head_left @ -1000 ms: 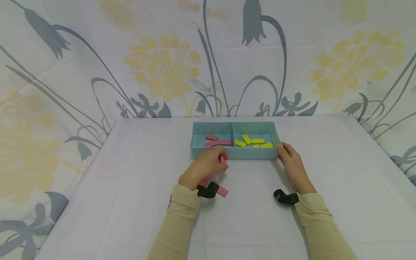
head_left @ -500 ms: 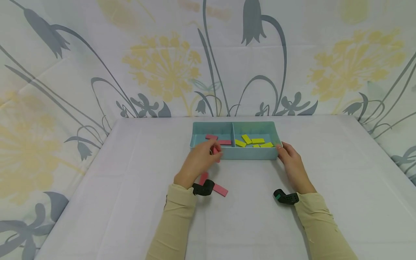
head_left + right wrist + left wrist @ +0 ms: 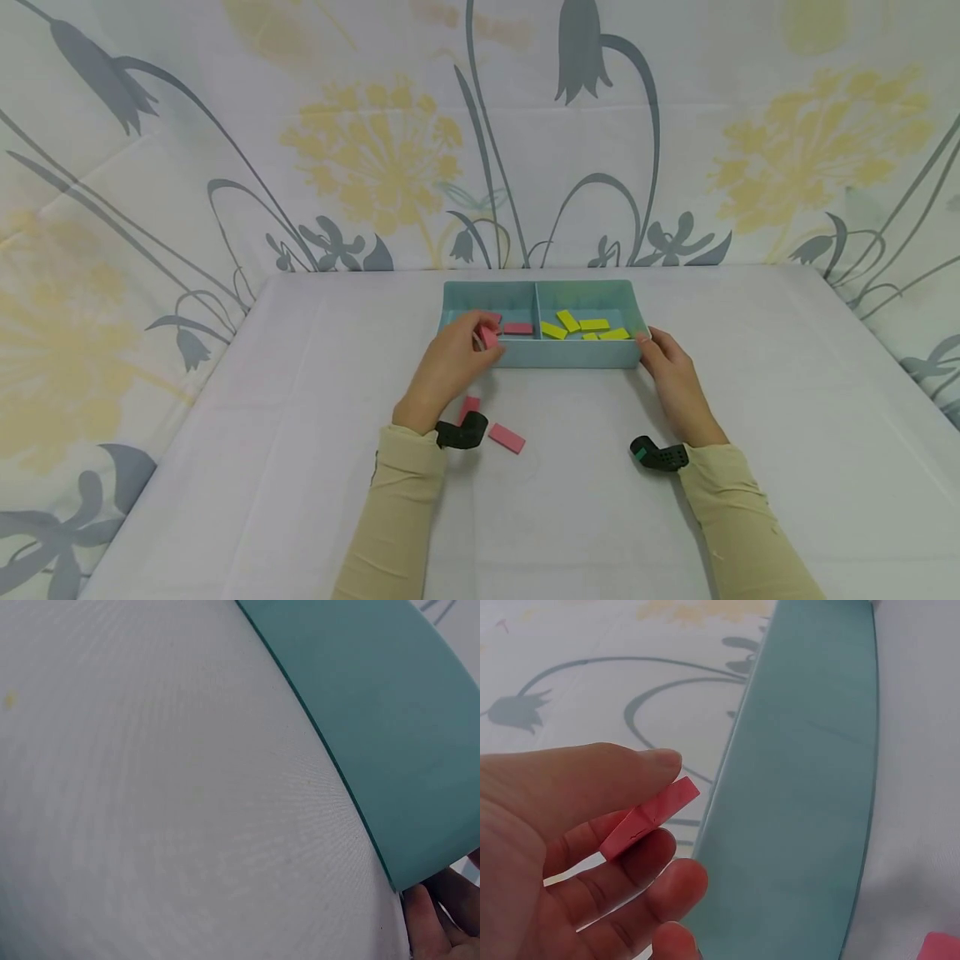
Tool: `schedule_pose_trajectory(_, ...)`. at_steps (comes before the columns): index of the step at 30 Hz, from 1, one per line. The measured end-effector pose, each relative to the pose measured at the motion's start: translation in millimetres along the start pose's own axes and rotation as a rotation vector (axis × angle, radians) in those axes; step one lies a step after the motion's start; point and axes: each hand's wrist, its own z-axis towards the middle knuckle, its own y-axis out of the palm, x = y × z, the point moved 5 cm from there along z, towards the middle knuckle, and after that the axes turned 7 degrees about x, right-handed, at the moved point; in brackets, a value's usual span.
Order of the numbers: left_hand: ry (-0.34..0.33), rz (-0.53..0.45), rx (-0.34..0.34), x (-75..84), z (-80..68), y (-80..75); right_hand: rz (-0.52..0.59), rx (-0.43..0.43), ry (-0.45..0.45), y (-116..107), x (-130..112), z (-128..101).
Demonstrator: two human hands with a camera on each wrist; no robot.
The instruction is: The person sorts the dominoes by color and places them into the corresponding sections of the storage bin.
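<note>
Head view: pink block (image 3: 488, 337) pinched by left hand (image 3: 450, 364) at front wall of blue tray (image 3: 570, 355), left part. Tray's right corner touched by right hand (image 3: 670, 375).

Left wrist view: pink block (image 3: 649, 817) held between thumb and fingers (image 3: 622, 855).

Right wrist view: only right fingertip (image 3: 421, 921) seen by tray corner (image 3: 390, 735); grip cannot be told.

backdrop (image 3: 390, 158): pale fabric, printed with yellow flower heads and grey bellflowers
table (image 3: 247, 467): covered in plain white cloth, faintly creased
light: even, soft shadows
</note>
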Motion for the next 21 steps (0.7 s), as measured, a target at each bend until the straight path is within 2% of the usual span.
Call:
schedule_pose_trajectory(9, 0.017, 0.017, -0.039, -0.3, 1.1, 2.0, -0.008, 0.006, 0.002, 0.6, -2.6, -0.7)
schedule_pose_trajectory(15, 0.042, 0.002, 0.019, -3.3, -0.2, -0.4, -0.019, 0.003, 0.005, 1.4, -2.3, -1.1)
schedule_pose_trajectory(21, 0.062, -0.014, 0.042, -3.8, 0.1, 0.1, -0.031, 0.002, 0.023, 0.4, -2.6, -3.2)
